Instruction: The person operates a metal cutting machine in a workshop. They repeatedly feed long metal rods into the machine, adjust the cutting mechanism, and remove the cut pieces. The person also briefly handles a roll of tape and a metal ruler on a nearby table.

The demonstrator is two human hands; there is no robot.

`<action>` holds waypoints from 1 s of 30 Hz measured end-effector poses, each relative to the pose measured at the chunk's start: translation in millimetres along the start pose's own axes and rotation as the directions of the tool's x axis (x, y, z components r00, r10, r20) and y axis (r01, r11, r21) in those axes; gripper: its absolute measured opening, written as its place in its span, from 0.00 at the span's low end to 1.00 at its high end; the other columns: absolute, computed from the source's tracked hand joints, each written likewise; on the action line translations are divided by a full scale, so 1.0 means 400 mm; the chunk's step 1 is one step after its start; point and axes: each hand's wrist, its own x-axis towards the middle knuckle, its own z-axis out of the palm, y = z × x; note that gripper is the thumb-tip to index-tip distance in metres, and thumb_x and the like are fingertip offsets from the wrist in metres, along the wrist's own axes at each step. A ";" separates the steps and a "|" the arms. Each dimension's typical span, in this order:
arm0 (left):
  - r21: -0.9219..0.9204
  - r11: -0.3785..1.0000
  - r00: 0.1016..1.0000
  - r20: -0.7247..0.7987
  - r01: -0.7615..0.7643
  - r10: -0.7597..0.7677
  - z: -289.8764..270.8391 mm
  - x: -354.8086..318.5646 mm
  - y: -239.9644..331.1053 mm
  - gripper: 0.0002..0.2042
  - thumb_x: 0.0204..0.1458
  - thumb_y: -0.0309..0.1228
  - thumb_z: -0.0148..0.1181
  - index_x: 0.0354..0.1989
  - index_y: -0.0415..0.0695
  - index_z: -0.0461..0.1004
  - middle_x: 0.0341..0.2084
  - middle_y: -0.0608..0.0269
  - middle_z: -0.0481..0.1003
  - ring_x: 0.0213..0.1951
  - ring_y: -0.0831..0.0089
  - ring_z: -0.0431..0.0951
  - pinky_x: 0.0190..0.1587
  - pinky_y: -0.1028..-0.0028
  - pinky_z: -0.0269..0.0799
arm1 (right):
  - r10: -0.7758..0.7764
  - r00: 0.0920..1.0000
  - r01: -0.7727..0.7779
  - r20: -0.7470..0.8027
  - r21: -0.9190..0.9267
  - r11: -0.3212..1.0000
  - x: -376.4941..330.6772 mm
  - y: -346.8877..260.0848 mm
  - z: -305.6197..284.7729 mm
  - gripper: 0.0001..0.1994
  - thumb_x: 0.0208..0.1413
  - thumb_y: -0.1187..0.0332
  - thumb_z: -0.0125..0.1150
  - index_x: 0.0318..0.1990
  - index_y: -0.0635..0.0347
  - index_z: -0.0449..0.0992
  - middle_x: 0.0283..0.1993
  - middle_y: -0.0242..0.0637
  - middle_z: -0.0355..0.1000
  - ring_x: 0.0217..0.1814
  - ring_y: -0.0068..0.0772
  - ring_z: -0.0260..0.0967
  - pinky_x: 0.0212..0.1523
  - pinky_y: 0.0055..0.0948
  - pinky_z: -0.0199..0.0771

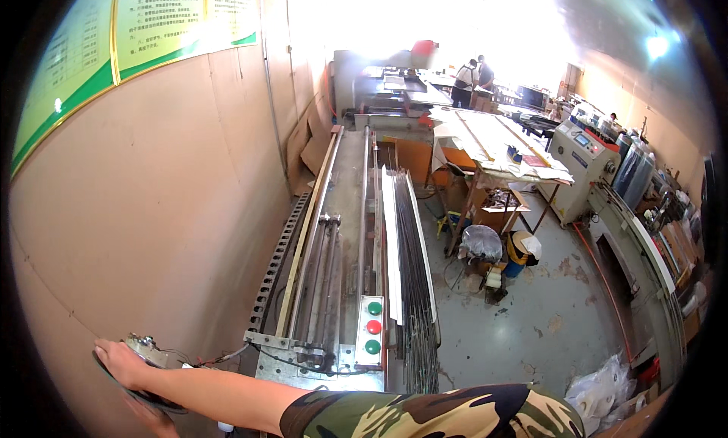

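At the lower left, beside the wall, is a round metal device [145, 350] with a dark, disc-like rim, small fittings on top and thin wires leading off to the right. My right hand [120, 362] grips its dark rim, fingers closed over the edge; the bare forearm and camouflage sleeve stretch across the lower frame. Just below the rim, my left hand [154, 419] is partly in view at the lower edge. The disc and the picture's dark border hide most of its fingers, so its grip cannot be made out.
A long metal machine bed [345, 180] runs away from me, with a green-and-red button panel [371, 328] at its near end. Thin dark rods [415, 263] lie alongside. Farther right stand a paper-covered table [493, 146] and a grey machine [580, 161]. Two people [472, 81] stand far back.
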 end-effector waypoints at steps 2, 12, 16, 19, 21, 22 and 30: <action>-0.200 0.957 0.968 0.177 0.210 -0.176 -0.007 0.035 -0.032 0.30 0.66 0.52 0.41 0.62 0.35 0.64 0.54 0.46 0.71 0.56 0.52 0.71 0.59 0.60 0.65 | 0.045 0.998 -0.045 0.047 -0.012 0.999 -0.012 -0.021 -0.005 0.21 0.68 0.59 0.44 0.58 0.66 0.70 0.54 0.59 0.72 0.58 0.62 0.68 0.59 0.47 0.67; -0.110 0.994 1.000 0.008 -0.017 0.018 0.007 0.034 0.036 0.27 0.59 0.51 0.50 0.53 0.38 0.70 0.43 0.54 0.74 0.45 0.64 0.74 0.47 0.62 0.69 | -0.047 0.998 0.055 0.041 -0.229 0.972 0.030 0.045 0.031 0.14 0.65 0.64 0.45 0.47 0.64 0.73 0.46 0.59 0.74 0.51 0.62 0.71 0.51 0.51 0.71; -0.300 0.490 0.575 0.441 0.818 -0.690 -0.076 0.106 0.120 0.32 0.56 0.64 0.50 0.32 0.40 0.76 0.14 0.65 0.71 0.16 0.76 0.71 0.17 0.73 0.64 | -0.059 0.970 0.169 0.234 -0.482 0.860 -0.016 -0.009 -0.013 0.14 0.66 0.64 0.43 0.47 0.62 0.73 0.44 0.59 0.74 0.49 0.61 0.72 0.48 0.49 0.74; -0.347 0.328 0.478 0.645 0.879 -0.597 -0.059 0.123 0.330 0.37 0.60 0.67 0.38 0.41 0.39 0.74 0.14 0.68 0.67 0.16 0.75 0.69 0.21 0.78 0.65 | 0.097 0.994 -0.103 -0.054 -0.123 0.987 -0.026 -0.002 -0.133 0.24 0.67 0.52 0.46 0.57 0.64 0.74 0.58 0.58 0.71 0.63 0.55 0.67 0.64 0.42 0.64; -0.417 0.822 0.914 0.057 0.388 -0.402 0.004 0.094 0.291 0.33 0.65 0.59 0.35 0.49 0.38 0.72 0.17 0.65 0.71 0.23 0.68 0.73 0.31 0.73 0.70 | 0.059 0.997 -0.063 -0.044 -0.084 0.994 -0.035 -0.044 -0.102 0.23 0.67 0.54 0.47 0.58 0.63 0.74 0.56 0.56 0.73 0.62 0.54 0.69 0.63 0.39 0.66; -0.223 0.961 0.964 -0.171 0.165 -0.206 0.016 0.076 0.260 0.31 0.67 0.55 0.33 0.52 0.38 0.72 0.19 0.63 0.73 0.26 0.64 0.75 0.36 0.71 0.72 | 0.052 0.998 -0.053 -0.018 -0.056 0.997 -0.036 -0.050 -0.083 0.23 0.67 0.54 0.46 0.59 0.61 0.73 0.56 0.56 0.73 0.61 0.53 0.69 0.62 0.39 0.66; -0.227 0.413 0.469 0.520 0.882 -0.714 -0.087 0.128 0.347 0.33 0.67 0.58 0.32 0.58 0.38 0.68 0.29 0.59 0.78 0.35 0.59 0.80 0.41 0.68 0.74 | 0.097 0.995 -0.097 -0.001 -0.071 0.993 -0.052 -0.068 -0.122 0.22 0.67 0.56 0.45 0.59 0.60 0.72 0.55 0.55 0.73 0.62 0.55 0.68 0.62 0.40 0.66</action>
